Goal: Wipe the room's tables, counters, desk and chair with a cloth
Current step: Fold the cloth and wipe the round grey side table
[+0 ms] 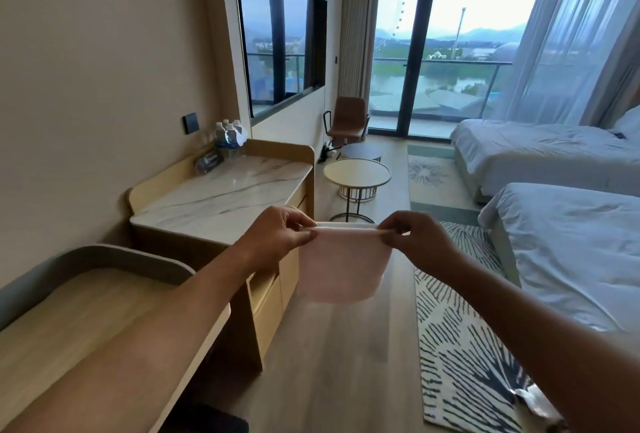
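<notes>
Both hands are up in front, out over the floor, stretching a cloth (341, 266) between them. Left hand (282, 232) pinches the top left corner with thumb and fingers, right hand (414, 237) pinches the top right corner the same way, so the top edge is pulled fairly taut and the rest hangs down flat. Hands are apart, a cloth's width between them. Cloth is pale, whitish pink and looks folded double along the top.

Off to the left is a marble counter (221, 197) against the wall with a bunch of water bottles (228, 133) at its far end. Closer in, bottom left, there's a wooden desk (86, 311) with a raised curved rim. Further back sit two small round tables (356, 173), nearly touching, and a brown chair (348, 119) by the window (446, 48). Two beds (561, 225) on the right, patterned rug (460, 328) beside them, TV (277, 38) on the wall.
</notes>
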